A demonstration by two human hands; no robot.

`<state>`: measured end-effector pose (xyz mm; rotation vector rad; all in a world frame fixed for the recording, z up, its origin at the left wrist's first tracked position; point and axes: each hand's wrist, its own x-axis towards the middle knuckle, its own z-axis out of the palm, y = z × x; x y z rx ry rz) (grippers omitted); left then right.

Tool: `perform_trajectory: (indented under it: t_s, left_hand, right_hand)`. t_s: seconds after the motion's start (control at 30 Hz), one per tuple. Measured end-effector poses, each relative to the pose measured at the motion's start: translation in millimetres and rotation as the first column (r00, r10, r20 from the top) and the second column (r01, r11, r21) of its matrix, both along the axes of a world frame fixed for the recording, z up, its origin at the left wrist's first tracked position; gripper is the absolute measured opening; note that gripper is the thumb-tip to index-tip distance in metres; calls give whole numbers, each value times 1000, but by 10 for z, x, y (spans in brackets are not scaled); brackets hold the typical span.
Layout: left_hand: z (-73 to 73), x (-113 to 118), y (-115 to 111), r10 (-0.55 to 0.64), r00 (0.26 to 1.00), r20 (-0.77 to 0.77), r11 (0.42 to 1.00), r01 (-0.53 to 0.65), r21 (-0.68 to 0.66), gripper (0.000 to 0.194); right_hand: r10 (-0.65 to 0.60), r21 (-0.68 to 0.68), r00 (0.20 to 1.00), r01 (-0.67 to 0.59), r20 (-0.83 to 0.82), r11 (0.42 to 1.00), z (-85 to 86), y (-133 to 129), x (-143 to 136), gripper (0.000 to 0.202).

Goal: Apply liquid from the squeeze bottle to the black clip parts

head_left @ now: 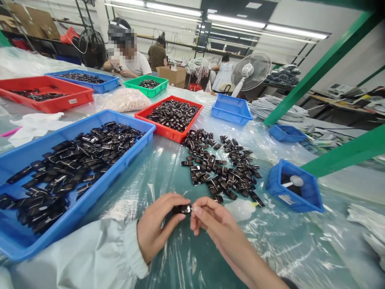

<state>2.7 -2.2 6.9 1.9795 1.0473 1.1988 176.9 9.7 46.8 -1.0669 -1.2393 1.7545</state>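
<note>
A small glossy black part is gripped between the thumb and fingers of my left hand. My right hand is at the part's right end, thumb and index finger pinched together; what they hold, if anything, is too small to name. Just beyond my hands, a loose pile of black parts lies on the plastic-covered table. To the left, a large blue tray holds many similar parts. Behind the pile stands a red tray filled with small black pieces.
At right sits a blue bin with a round whitish object inside, beneath green metal bars. Farther back are a blue tray, a green tray, a red tray, a bag and a fan. A person sits across.
</note>
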Motion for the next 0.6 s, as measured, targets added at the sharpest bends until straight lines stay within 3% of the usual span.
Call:
perform_trajectory:
  t_s: [0.13,0.4,0.6]
  left_hand:
    - [-4,-7,-6,0,1000,-27,999,1,52,24]
    - [11,-8,-31,-22,1000,-8,997,22,71,24]
    - [26,56,-110,-24,1000,-17,989,26,148,23]
  right_hand:
    - [-48,-143,990,28,-135,989,-43,-19,-17,24]
    - [-44,-274,951,-43,-305,961,-122,-64,-1,20]
    - [23,-226,924,-118,-381,967,-180,-102,-10,22]
